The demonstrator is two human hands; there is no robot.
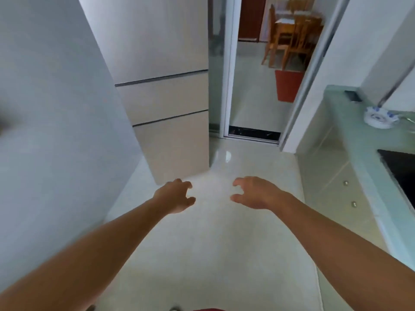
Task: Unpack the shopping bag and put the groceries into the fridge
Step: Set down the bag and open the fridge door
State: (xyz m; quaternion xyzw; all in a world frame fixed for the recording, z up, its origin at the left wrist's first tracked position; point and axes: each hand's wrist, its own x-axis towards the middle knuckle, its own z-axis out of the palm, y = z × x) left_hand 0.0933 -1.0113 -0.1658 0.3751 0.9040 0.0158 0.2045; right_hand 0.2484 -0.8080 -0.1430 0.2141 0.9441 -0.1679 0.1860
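A tall beige fridge [157,97] stands ahead on the left, with all three of its door fronts closed. My left hand [176,196] and my right hand [253,193] reach forward side by side over the pale floor, a little short of the fridge's base. Both have loosely curled fingers and hold nothing. No shopping bag or groceries are in view.
A grey panel [56,120] fills the left side. A green counter [359,135] with a black hob [402,171] and a white-and-blue dish [378,117] runs along the right. A sliding doorway [253,104] opens to a room with wooden chairs [289,34] and a red mat [287,85].
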